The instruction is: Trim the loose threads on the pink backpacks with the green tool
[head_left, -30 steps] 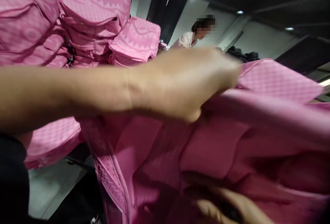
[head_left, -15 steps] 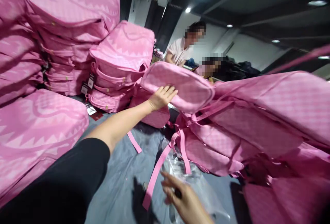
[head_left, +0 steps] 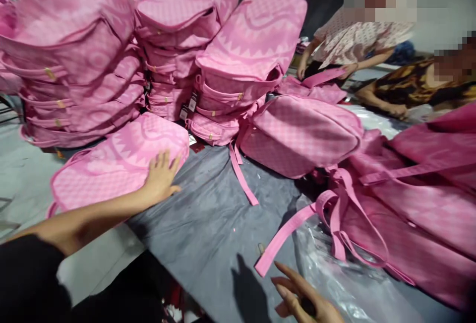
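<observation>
My left hand [head_left: 160, 176] lies flat with fingers spread against the near edge of a flat pink patterned backpack [head_left: 111, 166] on the left of the table. My right hand [head_left: 303, 298] hovers low at the bottom edge, fingers apart, holding nothing, just above a clear plastic bag [head_left: 345, 283]. A loose pink strap [head_left: 282, 236] ends close to its fingertips. A bulging pink backpack [head_left: 301, 134] lies in the middle, its straps trailing over the grey cloth [head_left: 208, 224].
Tall stacks of pink backpacks [head_left: 82, 55] stand at the back left and centre. More pink bags [head_left: 420, 199] sprawl on the right. Two other people [head_left: 357, 40] work at the table's far side.
My left hand has left the bulging backpack in the middle and swung left onto the flat backpack. The view has tipped downward. My right hand stays low over the plastic.
</observation>
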A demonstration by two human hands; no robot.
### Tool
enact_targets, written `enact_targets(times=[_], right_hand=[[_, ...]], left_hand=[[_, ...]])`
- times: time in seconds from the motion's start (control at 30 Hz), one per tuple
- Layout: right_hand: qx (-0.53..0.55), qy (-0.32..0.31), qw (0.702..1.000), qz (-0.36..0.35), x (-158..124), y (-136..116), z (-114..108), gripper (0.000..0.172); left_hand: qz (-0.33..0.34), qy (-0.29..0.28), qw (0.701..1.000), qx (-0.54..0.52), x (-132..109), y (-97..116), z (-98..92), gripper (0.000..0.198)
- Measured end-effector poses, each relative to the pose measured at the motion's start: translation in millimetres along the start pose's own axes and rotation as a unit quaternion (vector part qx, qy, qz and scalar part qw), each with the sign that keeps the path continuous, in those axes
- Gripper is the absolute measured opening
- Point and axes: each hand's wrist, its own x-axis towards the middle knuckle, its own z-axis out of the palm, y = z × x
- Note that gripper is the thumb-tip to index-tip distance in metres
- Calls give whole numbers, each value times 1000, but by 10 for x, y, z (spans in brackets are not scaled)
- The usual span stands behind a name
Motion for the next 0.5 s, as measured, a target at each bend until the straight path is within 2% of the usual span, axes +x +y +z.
enact_targets(times=[0.07, 0.1, 0.17, 0.23, 0.27, 0.33, 0.43, 0.5], right_hand=[[-12, -8, 1000, -9, -104, -174, 229, 72], [-14, -7, 1000, -16, -171, -264, 344, 73], [-19, -3, 999, -34, -333, -435, 553, 72], [-31, -2, 998, -51, -519, -569, 703, 69], [-38, 0, 998, -55, -612, -619, 750, 69], [-49, 13, 997, -57, -773, -707, 795, 70], [-45, 51, 996, -62, -864, -893, 852, 73], [9, 68, 995, -68, -791, -1075, 1001, 68]], left_hand=[[-78, -53, 995, 14, -512, -450, 66, 100], [-106, -69, 992, 7, -675, -607, 76, 93], [-131, -82, 988, -25, -814, -811, 17, 70], [-127, -77, 987, -57, -786, -926, -201, 49], [-123, -66, 988, -73, -752, -977, -382, 41], [-111, -22, 988, -109, -710, -1104, -872, 35], [-87, 78, 978, -176, -770, -1369, -1703, 48], [-70, 182, 947, -255, -875, -1485, -2052, 58]])
